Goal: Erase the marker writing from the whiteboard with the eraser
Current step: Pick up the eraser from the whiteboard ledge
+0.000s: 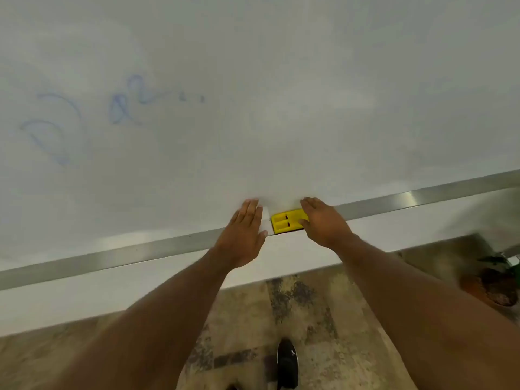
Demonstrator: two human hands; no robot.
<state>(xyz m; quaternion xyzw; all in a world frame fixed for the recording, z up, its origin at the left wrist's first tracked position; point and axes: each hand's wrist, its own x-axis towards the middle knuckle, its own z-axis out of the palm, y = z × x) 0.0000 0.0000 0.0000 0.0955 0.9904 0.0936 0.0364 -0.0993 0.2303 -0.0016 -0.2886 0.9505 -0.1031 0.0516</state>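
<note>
The whiteboard (281, 80) fills the upper view, with faint blue marker writing (84, 119) on its left part. A yellow eraser (285, 222) lies against the board's bottom edge, just above the metal tray rail (140, 253). My right hand (323, 220) covers the eraser's right end, with the fingers over its top corner and the thumb on its face. My left hand (244, 232) rests flat on the board just left of the eraser, fingers straight, not touching it.
Below the rail runs a white wall strip (84, 299), then a mottled brown floor (323, 319). My dark shoe (287, 361) shows at the bottom centre. An orange plant pot (489, 288) stands on the floor at the right.
</note>
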